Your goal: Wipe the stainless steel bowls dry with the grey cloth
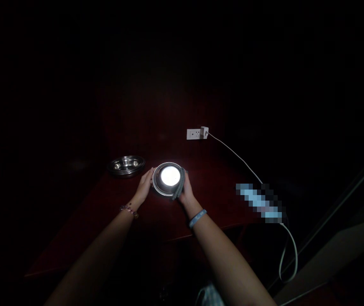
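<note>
A round steel bowl (158,185) is held up over the dark red table, with a strong glare in its middle. My left hand (143,188) grips its left rim, fingers along the outer side. At the right rim, my right hand (187,191) holds a grey-green cloth (179,186) against the bowl. The fingers of that hand are mostly hidden behind the cloth and bowl. Farther left on the table stands a small stack of shiny steel bowls (126,165).
The table (131,225) runs back to a dark red wall. A white socket (193,134) there holds a charger (204,131), whose white cable (242,160) runs right to a blurred-out, bluish object (260,203). The surroundings are very dark.
</note>
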`<state>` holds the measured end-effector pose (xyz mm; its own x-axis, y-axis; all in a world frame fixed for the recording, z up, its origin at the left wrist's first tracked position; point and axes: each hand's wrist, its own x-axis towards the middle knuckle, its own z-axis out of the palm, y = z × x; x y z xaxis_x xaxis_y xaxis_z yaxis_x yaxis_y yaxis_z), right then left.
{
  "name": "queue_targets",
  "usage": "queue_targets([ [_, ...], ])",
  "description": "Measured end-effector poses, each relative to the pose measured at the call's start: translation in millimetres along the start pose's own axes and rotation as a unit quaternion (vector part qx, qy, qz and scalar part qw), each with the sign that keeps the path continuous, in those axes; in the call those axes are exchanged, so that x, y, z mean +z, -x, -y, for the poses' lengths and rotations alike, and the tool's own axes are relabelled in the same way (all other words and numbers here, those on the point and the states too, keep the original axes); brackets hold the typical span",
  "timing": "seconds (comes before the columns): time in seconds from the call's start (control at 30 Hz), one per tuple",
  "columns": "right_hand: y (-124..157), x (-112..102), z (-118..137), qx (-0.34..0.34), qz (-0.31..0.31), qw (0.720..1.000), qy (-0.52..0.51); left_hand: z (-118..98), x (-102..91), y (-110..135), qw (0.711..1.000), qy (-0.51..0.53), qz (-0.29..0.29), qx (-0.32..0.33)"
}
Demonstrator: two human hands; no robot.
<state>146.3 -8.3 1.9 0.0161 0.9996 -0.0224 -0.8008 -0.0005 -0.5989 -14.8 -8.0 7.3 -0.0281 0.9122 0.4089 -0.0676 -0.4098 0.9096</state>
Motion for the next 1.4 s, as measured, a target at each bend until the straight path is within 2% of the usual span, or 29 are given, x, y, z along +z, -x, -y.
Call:
queue_targets([
  [0.17,-0.5,0.3,0.8,-0.005,-0.002,1.0,-0.011,1.1,3.0,-2.1,1.0,-0.01,-0.005,0.028],
  [0.33,1.3,4.4,-0.3,-0.008,-0.029,0.999,-0.02,1.8,3.3,-3.2,1.0,-0.011,-0.001,0.024],
  [0.7,-7.4,-5.1,-5.3,-0.025,-0.015,1.0,-0.011,4.4,3.6,-3.2,1.0,-0.008,0.005,0.018],
  [0.87,-7.9,-4.1,-6.5,-0.017,-0.02,0.999,-0.027,2.5,2.8,-1.4,0.999,-0.012,-0.002,0.035],
  [1.07,-7.2,-3.3,-5.7,-0.017,-0.024,0.999,-0.019,1.6,3.9,-0.5,1.0,-0.003,0.015,0.011],
  [1.23,-6.9,-2.8,-6.6,-0.026,-0.021,0.999,-0.015,2.2,4.6,-0.2,0.999,-0.006,-0.003,0.031],
  [1.4,-5.2,-1.3,-5.5,-0.028,-0.024,0.999,-0.01,4.2,3.9,-3.5,1.0,-0.003,-0.001,0.013],
])
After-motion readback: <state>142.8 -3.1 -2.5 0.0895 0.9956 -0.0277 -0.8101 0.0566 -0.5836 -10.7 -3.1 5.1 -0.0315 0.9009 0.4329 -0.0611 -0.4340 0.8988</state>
